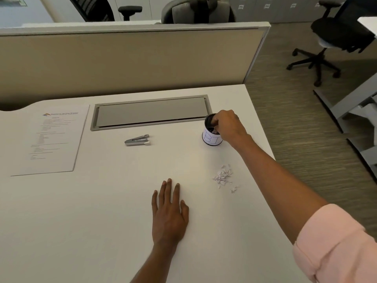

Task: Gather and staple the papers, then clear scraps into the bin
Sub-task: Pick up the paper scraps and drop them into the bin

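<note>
Right hand reached over the bin at the counter's far right, fingertips bunched together at its open mouth; whether they pinched any scrap, cannot tell. Bin was a small dark cup with a white label, upright, just beside the grey hatch. Left hand lay flat on the counter, fingers slightly spread, holding nothing. Scraps sat in a loose pile between the bin and the near edge. Stapler lay mid-counter. Papers rested far left.

Left hand flat, right hand outstretched
</note>
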Demonstrator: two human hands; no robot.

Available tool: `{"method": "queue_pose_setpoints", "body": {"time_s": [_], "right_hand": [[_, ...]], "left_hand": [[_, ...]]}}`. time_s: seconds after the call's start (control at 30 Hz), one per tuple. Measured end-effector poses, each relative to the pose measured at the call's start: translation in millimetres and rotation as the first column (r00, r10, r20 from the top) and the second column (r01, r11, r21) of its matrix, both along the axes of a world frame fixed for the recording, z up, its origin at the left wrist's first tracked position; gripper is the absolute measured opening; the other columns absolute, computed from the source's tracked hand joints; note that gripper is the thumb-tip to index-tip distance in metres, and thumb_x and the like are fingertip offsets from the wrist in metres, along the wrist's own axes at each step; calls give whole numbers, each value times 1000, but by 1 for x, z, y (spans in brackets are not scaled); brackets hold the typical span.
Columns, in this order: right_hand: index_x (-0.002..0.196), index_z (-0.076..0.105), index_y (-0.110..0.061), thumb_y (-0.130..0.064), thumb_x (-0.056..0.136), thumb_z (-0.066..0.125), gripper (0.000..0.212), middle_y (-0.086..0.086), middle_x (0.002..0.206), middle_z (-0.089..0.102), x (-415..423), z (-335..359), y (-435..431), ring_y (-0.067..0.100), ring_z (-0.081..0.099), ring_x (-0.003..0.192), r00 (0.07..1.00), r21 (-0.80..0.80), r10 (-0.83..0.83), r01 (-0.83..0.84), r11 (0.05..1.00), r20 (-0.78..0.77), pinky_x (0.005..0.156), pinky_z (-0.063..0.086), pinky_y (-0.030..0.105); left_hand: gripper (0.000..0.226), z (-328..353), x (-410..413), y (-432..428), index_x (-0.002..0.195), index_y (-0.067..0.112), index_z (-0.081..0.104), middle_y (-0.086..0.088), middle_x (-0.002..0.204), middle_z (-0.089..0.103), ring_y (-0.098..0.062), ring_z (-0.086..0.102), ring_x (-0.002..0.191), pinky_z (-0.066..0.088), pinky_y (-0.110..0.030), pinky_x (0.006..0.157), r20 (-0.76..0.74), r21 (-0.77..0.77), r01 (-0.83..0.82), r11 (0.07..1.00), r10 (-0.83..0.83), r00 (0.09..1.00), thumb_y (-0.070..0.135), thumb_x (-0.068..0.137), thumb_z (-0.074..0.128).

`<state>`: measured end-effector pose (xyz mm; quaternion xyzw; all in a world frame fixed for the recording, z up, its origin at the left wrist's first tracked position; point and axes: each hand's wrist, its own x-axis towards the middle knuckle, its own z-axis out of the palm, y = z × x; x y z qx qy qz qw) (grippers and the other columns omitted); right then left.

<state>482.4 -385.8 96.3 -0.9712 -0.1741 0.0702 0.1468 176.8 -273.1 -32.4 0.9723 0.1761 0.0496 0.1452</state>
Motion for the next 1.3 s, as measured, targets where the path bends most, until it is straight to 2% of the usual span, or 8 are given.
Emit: {"method": "queue_pose_setpoints", "body": {"time_s": [0.17,0.33,0.43,0.63,0.77,0.9,1.03,1.3], "right_hand": [[103,80,-3,2,91,64,21,21,105,77,-11,16,-14,38,73,92,997,199,-39,26,980,62,83,62,44],[95,77,-8,-6,92,68,10,8,91,76,-73,13,-48,21,69,78,958,533,-232,109,839,171,75,59,33],[106,74,-8,-13,95,69,13,9,102,73,-111,-28,-71,22,69,84,967,526,-246,175,832,69,79,60,43],[150,47,-8,-29,107,52,48,10,152,48,-136,-71,-89,31,41,141,982,189,-97,128,974,-163,114,40,44],[152,43,-7,-29,107,49,51,14,152,46,-141,-80,-86,36,42,135,990,55,87,-81,995,-114,111,42,47],[141,58,-14,-18,100,62,41,7,143,54,-149,-86,-87,30,47,131,987,110,148,-141,984,-64,97,53,44],[112,74,-10,-1,92,63,25,5,121,66,-153,-90,-89,26,58,114,993,187,119,-117,975,4,78,57,43],[91,79,-4,9,88,67,18,10,94,77,-147,-95,-98,26,73,87,999,413,-41,49,909,-30,81,60,44]], "left_hand": [[56,1,-1,0,156,15,50,-9,173,37,-25,30,162,14,-48,132,-9,-12,-5,1000,5,1000,30,102,45],[57,2,-2,-1,159,16,46,-8,175,32,-23,24,164,12,-47,133,-28,-24,-10,1000,9,1000,32,104,42],[57,3,-2,-1,159,16,45,-8,175,31,-23,23,164,12,-47,134,-36,-26,-9,1000,8,999,33,104,40],[58,5,-2,-1,158,15,46,-9,174,33,-24,26,163,13,-48,133,-26,-24,-8,1000,8,1000,33,104,38],[59,5,-2,-1,157,15,48,-9,173,35,-24,27,163,15,-48,133,-11,-41,-18,999,18,1000,34,103,37],[60,5,-2,-1,157,15,47,-9,173,35,-24,26,163,16,-49,133,-10,-44,-18,999,18,1000,35,103,35],[59,4,-2,-1,158,15,47,-8,174,34,-23,26,163,16,-49,134,-16,-42,-18,999,17,1000,34,103,36],[58,4,-2,0,158,15,47,-9,174,34,-24,26,163,17,-49,134,-15,-39,-15,999,14,1000,34,103,38]]}}
